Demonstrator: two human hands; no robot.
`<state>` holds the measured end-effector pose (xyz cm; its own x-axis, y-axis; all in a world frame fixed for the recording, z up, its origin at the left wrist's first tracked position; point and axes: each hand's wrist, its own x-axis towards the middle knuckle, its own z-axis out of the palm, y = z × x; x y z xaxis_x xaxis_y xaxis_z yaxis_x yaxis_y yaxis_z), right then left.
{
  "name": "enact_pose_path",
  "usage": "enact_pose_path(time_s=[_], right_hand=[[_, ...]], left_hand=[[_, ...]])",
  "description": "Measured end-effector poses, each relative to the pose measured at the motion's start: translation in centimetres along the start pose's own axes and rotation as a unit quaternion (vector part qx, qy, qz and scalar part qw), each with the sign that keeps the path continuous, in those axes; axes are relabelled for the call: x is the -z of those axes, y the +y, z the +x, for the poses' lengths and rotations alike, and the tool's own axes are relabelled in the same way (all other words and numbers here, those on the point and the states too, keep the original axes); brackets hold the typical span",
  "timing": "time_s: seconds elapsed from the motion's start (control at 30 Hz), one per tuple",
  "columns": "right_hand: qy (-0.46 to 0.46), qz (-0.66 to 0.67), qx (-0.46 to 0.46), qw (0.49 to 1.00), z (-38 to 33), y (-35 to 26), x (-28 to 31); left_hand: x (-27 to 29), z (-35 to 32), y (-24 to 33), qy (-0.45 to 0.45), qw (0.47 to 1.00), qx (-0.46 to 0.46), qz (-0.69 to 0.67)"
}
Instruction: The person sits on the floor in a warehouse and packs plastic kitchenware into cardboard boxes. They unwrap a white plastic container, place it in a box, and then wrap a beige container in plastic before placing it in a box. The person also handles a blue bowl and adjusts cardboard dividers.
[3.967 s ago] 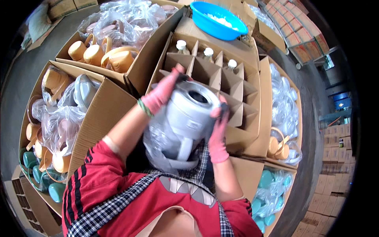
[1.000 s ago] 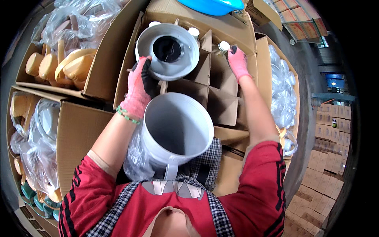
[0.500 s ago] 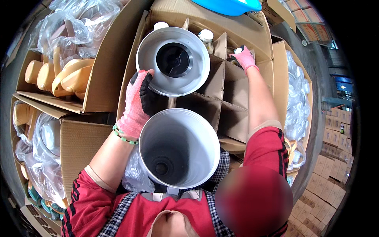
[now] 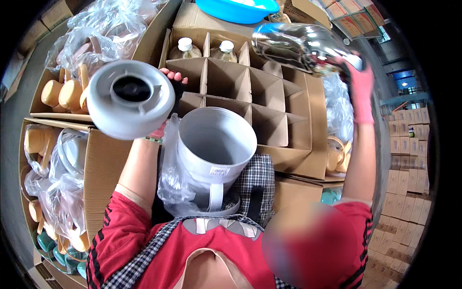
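Observation:
My right hand (image 4: 360,83), in a pink glove, is raised at the right and gripping a shiny silver glass flask liner (image 4: 296,45) by its white-capped end. The liner lies nearly level above the far right of a divided carton. On the left, my left hand (image 4: 178,86) grips a light-grey round flask part (image 4: 147,110) with a black centre; most of that hand is hidden behind the part. In front of my body stands an open grey flask body (image 4: 219,166) with a handle, its mouth tilted up and clear plastic wrap (image 4: 173,180) beside it.
The divided carton (image 4: 293,153) has cardboard cells, with white-capped liners (image 4: 226,52) in its far row. A blue basin (image 4: 236,13) sits beyond it. Left cartons hold peach-coloured parts (image 4: 70,94) and plastic bags (image 4: 60,192). Stacked boxes (image 4: 397,192) stand at far right.
My right hand has lifted the liner out of the carton and swung it up to the right. The round part in my left hand has moved left and tilted, away from above the carton.

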<state>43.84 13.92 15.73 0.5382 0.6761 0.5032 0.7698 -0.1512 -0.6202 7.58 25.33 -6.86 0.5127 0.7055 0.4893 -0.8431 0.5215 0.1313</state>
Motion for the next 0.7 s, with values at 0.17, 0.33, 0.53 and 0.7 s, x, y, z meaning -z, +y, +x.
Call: enact_pose_path(time_s=[0.17,0.33,0.53,0.7], right_hand=[[0.049,0.350,-0.104,0.930,-11.4,0.1,3.7],[-0.031,0.528,-0.134,0.838,-19.9,1.1,-5.4],[-0.381,0.347,0.028,0.857,-19.6,-1.6,-9.7],[-0.388,0.354,-0.198,0.828,-20.9,-1.0,-11.3]], left_hand=[[-7.7,0.9,-1.7,-0.029,0.994,0.008,0.103],[-9.7,2.5,-2.1,-0.069,0.949,-0.181,0.248],[-2.6,2.1,4.2,0.006,0.963,-0.124,0.238],[-7.8,-2.3,2.0,0.067,0.917,-0.100,0.381]])
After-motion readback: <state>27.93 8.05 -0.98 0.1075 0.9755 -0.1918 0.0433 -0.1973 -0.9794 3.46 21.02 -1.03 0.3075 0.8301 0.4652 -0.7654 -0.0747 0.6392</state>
